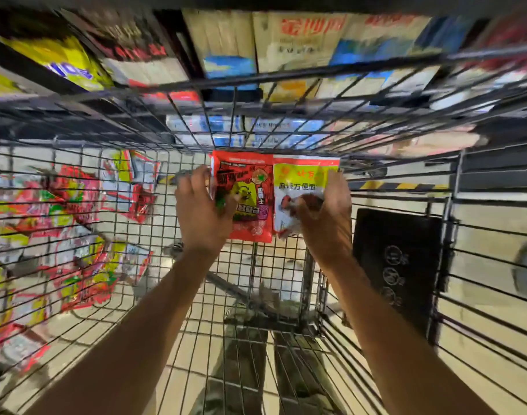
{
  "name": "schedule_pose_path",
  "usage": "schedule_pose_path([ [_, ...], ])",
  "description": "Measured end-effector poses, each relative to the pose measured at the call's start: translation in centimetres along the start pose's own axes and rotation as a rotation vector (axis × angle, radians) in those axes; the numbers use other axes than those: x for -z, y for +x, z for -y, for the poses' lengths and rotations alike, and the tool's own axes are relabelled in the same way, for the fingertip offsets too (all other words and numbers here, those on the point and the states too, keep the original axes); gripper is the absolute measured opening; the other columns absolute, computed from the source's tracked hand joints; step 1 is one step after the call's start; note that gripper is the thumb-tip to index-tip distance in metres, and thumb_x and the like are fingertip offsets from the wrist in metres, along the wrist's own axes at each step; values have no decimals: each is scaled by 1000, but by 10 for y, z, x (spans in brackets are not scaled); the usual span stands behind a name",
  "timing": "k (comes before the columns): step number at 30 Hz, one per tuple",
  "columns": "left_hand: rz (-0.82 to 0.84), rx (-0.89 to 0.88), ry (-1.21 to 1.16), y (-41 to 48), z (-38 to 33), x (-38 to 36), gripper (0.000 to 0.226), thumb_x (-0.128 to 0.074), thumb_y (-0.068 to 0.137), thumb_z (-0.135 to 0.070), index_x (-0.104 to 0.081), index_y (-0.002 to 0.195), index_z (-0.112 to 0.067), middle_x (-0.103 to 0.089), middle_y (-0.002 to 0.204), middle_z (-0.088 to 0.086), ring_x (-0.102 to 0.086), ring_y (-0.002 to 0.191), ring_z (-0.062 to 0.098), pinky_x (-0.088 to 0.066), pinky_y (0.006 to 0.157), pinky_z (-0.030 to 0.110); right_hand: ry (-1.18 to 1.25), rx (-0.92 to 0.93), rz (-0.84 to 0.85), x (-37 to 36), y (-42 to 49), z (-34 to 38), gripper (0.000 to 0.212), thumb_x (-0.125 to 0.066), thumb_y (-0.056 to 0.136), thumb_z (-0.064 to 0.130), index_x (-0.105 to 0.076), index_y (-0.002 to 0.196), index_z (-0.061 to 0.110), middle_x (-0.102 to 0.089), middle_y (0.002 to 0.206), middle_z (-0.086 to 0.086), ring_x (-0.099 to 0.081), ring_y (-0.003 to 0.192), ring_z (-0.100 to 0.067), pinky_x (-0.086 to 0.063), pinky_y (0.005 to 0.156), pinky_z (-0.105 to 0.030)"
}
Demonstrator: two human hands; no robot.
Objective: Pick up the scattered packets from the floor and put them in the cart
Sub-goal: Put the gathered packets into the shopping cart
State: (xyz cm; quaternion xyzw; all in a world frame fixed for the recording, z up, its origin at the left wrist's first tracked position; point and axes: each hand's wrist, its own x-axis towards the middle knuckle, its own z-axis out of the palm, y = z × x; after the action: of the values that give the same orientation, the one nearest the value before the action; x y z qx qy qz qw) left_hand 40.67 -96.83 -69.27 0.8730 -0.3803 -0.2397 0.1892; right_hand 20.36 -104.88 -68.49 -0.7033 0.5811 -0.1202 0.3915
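Note:
Both my arms reach into the black wire cart (112,295). My left hand (201,211) grips a red packet (250,199) by its left edge. My right hand (328,217) grips a white and yellow packet (301,181) by its lower right part. The two packets hang side by side, upright, above the cart's bottom grid. Through the cart's left wall I see several red, yellow and white packets (73,241) scattered on the pale floor. The view is blurred by motion.
Store shelves with boxes and bags (286,49) stand beyond the cart's far rim. A black panel (397,265) with white symbols sits at the cart's right side. A yellow-black striped strip (403,186) runs along the floor at the right.

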Motion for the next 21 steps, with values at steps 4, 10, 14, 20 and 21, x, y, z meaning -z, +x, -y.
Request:
schedule_pose_path([
  [4, 63, -204, 161, -17, -28, 65, 76, -71, 89, -54, -48, 146, -10, -49, 145, 18, -48, 133, 36, -44, 107, 50, -293, 108, -41, 44, -21, 38, 70, -55, 99, 60, -51, 150, 11, -49, 154, -21, -42, 145, -39, -35, 121, -52],
  [10, 46, -286, 361, -58, -68, 178, 80, -54, 88, -66, -51, 150, -15, -50, 153, 21, -48, 136, 44, -44, 110, 56, -585, 285, 55, 123, -52, 139, 72, -49, 96, 69, -43, 152, 23, -32, 165, -12, -32, 151, -37, -40, 117, -55],
  [14, 58, -150, 422, -105, -80, 251, 89, -26, 86, -77, -31, 160, -28, -27, 169, 10, -28, 154, 36, -23, 125, 54, -649, 401, 45, 154, -86, 207, 77, -55, 93, 71, -49, 151, 21, -40, 161, -16, -37, 148, -41, -38, 119, -56],
  [20, -71, -12, 417, -200, -57, 363, 88, -38, 87, -75, -33, 161, -27, -32, 167, 8, -31, 152, 37, -26, 122, 56, -636, 578, 55, 167, -152, 312, 72, -66, 86, 59, -54, 147, 23, -45, 152, -17, -42, 143, -41, -42, 114, -55],
  [21, -82, 14, 414, -216, -47, 381, 88, -36, 86, -75, -36, 160, -25, -35, 166, 10, -34, 150, 38, -30, 120, 58, -651, 623, 59, 167, -168, 333, 70, -61, 87, 59, -54, 147, 24, -47, 151, -18, -43, 142, -42, -41, 115, -56],
])
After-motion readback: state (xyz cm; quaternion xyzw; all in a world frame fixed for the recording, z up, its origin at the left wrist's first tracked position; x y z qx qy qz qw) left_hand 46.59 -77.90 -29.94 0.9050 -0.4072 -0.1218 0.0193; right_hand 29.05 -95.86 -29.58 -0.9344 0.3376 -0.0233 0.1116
